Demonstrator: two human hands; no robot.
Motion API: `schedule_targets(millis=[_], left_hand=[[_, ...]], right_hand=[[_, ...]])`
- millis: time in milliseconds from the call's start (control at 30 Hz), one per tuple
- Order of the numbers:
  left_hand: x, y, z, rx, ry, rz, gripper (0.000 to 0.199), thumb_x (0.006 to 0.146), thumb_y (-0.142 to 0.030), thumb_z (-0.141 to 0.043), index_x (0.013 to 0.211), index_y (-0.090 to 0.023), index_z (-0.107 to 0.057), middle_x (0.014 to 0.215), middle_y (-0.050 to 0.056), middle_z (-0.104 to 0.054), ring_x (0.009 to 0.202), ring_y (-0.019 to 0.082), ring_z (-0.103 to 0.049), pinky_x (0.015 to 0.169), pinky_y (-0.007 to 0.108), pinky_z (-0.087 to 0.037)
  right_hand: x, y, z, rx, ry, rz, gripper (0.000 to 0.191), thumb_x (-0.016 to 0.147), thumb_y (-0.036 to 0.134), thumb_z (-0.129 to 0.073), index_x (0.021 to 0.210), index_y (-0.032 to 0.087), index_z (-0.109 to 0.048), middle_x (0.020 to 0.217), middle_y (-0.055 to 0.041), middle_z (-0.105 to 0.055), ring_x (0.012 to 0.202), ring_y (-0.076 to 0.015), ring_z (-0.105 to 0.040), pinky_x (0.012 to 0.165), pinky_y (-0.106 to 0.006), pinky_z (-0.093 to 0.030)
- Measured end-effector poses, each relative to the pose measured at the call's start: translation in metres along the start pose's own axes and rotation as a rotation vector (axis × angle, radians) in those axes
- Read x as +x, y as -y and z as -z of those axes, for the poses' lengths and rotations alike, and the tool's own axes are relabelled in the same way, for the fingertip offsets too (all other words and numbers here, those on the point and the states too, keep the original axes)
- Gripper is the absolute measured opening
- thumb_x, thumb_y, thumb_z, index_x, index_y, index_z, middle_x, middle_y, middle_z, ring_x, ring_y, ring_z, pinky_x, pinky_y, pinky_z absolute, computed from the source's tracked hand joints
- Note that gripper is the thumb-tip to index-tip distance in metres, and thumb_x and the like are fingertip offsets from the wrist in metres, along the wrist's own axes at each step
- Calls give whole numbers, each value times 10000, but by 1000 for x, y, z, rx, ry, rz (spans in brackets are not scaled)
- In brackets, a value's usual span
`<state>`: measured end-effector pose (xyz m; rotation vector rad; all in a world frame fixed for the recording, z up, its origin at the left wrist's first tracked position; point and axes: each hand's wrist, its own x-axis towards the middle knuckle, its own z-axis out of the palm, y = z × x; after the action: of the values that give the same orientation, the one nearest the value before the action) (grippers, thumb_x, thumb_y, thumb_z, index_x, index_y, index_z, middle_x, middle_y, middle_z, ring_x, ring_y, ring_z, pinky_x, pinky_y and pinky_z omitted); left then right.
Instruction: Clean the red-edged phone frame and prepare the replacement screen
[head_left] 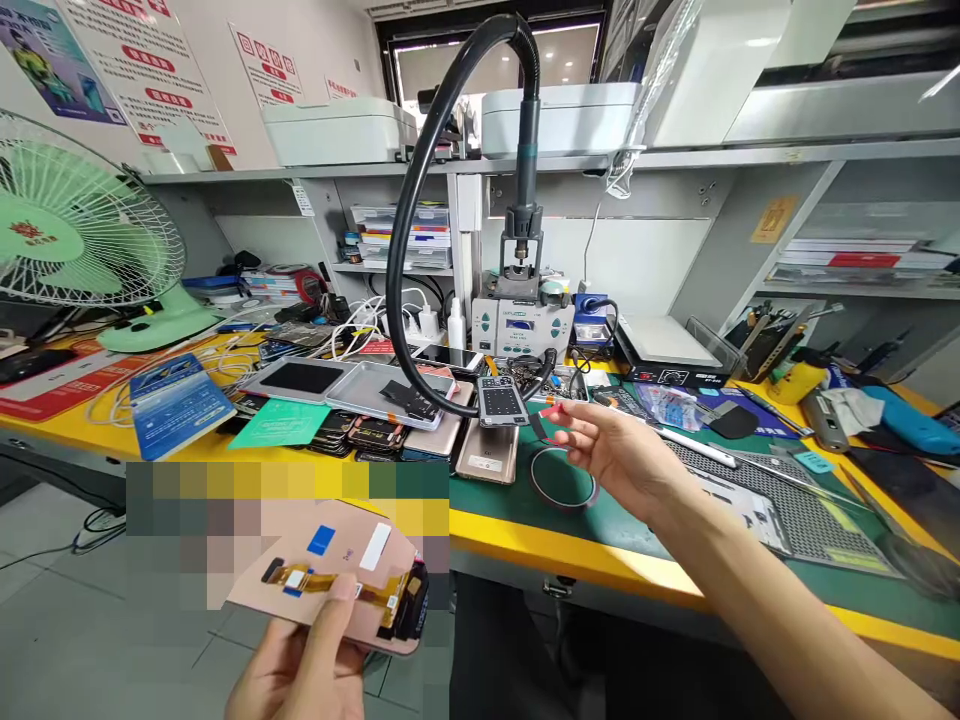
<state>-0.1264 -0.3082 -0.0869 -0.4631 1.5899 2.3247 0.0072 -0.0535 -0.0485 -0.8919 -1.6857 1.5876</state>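
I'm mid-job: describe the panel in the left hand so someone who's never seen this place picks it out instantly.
Find the yellow-edged bench, then look below its front edge, left of centre. There the left hand holds a flat pinkish panel. Unlike the rose-gold phone on the bench, it bears a gold ribbon cable and a blue rectangle.

Left fingers hold pinkish display panel — right fingers pinch small strip near ring on green mat.
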Motion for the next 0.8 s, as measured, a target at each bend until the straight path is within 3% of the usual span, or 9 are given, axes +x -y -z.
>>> schedule_targets(millis=[133, 233, 333, 400, 533, 667, 800], left_hand=[[-6, 0, -7, -18, 6, 33, 164, 807, -186, -818, 948, -129, -758, 865, 77, -797, 696, 201, -751, 617, 266, -672], [-10, 1, -9, -13, 34, 43, 162, 830, -183, -786, 981, -135, -752, 906, 88, -795, 736, 238, -760, 551, 298, -671], [-11, 3, -6, -7, 60, 43, 164, 814, -219, -808, 936, -126, -749, 895, 87, -794, 747, 237, -764, 603, 300, -679], [-10, 4, -3, -4, 81, 31, 220, 791, -250, -836, 959, -135, -752, 902, 76, -798, 728, 221, -764, 653, 295, -681], [-6, 5, 0, -8, 118, 26, 299, 766, -262, -858, 1015, -133, -755, 914, 86, -811, 716, 234, -776, 683, 289, -679], [-6, 6, -3, -17, 120, 58, 293, 795, -230, -826, 1060, -134, -748, 947, 100, -816, 722, 244, -782, 672, 297, -677], [-11, 8, -8, -18, 170, 68, 319, 810, -201, -805, 1117, -153, -732, 969, 105, -814, 794, 245, -785, 672, 283, -667]], right_hand=[[22, -2, -14, -193, -121, 294, 320, 1022, 398, -633, 1261, 185, -645, 1256, -93, -676, 1040, -234, -692, 883, -441, -599], [36, 0, -25, -391, -1, 437, 283, 1013, 355, -651, 1253, 206, -662, 1331, -100, -654, 1129, -252, -665, 960, -476, -572], [39, 3, -30, -572, 178, 472, 266, 1006, 351, -664, 1221, 195, -676, 1277, -90, -682, 1091, -243, -683, 945, -468, -579], [36, 5, -29, -648, 230, 453, 255, 1010, 355, -658, 1204, 190, -682, 1254, -86, -693, 1071, -238, -692, 934, -460, -585], [33, 10, -22, -710, 186, 406, 265, 1018, 348, -647, 1227, 187, -671, 1242, -85, -697, 1024, -225, -705, 884, -429, -605], [31, 15, -14, -789, 77, 448, 276, 1025, 350, -635, 1253, 195, -660, 1274, -91, -683, 1063, -236, -694, 914, -448, -595], [29, 16, -15, -933, 164, 574, 314, 1005, 369, -662, 1270, 200, -657, 1331, -102, -657, 1159, -267, -659, 982, -499, -559]])
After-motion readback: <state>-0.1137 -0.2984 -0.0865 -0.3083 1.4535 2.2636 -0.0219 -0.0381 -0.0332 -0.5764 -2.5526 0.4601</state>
